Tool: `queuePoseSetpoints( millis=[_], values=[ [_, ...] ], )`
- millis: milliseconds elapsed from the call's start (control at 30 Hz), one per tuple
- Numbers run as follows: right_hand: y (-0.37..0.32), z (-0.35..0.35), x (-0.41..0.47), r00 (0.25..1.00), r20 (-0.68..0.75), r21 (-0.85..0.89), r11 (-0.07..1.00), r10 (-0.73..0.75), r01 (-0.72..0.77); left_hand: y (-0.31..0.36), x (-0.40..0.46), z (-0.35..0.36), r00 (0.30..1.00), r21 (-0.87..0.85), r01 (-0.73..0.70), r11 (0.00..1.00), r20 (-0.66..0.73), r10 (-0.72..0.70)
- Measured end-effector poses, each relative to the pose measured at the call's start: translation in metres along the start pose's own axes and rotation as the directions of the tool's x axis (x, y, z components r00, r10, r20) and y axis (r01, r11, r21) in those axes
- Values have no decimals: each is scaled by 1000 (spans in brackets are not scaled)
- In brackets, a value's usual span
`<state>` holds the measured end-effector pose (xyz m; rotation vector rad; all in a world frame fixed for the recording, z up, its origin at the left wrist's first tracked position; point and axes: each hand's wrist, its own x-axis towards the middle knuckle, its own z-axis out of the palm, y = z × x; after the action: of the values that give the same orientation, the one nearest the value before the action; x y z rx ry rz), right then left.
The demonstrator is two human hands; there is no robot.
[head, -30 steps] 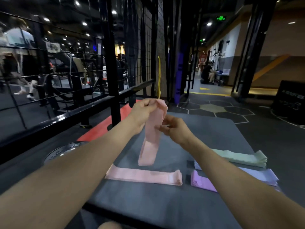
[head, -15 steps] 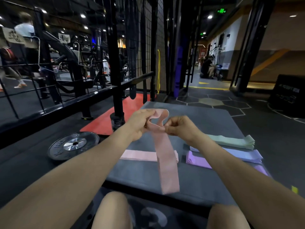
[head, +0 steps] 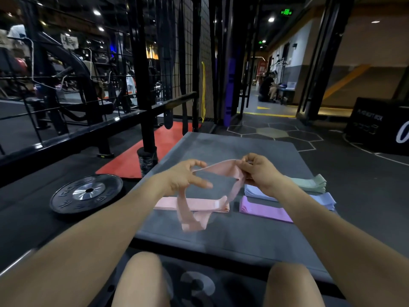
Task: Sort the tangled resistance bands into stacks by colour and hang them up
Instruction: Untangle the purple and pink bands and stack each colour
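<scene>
A pink resistance band (head: 221,168) is stretched between my two hands above the grey mat (head: 221,145). My left hand (head: 186,177) is hooked into the loop with curled fingers, and the band's lower part (head: 192,220) dangles down from it. My right hand (head: 259,170) pinches the other end. Under the hands, a flat pink stack (head: 199,203) lies on the mat. To its right lie a purple stack (head: 263,209), a pale blue stack (head: 325,200) and a green stack (head: 309,183).
A black weight plate (head: 86,193) lies on the floor left of the mat, beside a red mat (head: 172,138) and a black rack post (head: 143,85). A wire grid panel (head: 190,41) stands behind. A black box (head: 380,125) sits far right. My knees are at the bottom edge.
The pink band hung straight down from both hands held close together. Now my hands have moved apart and pulled the loop open sideways, lower over the mat.
</scene>
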<state>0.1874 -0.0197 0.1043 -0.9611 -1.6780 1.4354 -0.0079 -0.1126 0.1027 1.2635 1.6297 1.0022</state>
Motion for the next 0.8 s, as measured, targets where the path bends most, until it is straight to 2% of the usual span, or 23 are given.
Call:
queuePoseSetpoints(
  millis=[133,267,367,500,667,800],
  values=[
    [4,-2,1,999,-45,10,1000,8,-8,-9,6,1,984,120,-35,992,-168,55],
    [2,-9,-2,996,-86,147,989,1,12,-24,9,-5,951,172,24,985,-307,30],
    [1,-15,-4,988,-154,212,977,19,14,-36,8,-11,924,41,93,995,-376,-71],
    [8,-20,-2,982,-181,216,976,55,-15,-44,5,-14,903,-195,127,973,-383,-195],
    [13,-14,-3,988,-130,257,966,80,-44,-46,5,-16,881,-472,135,871,-346,-324],
    [16,-17,-9,999,-8,237,971,37,-34,-50,3,-20,868,-519,214,828,-288,-405]
  ],
)
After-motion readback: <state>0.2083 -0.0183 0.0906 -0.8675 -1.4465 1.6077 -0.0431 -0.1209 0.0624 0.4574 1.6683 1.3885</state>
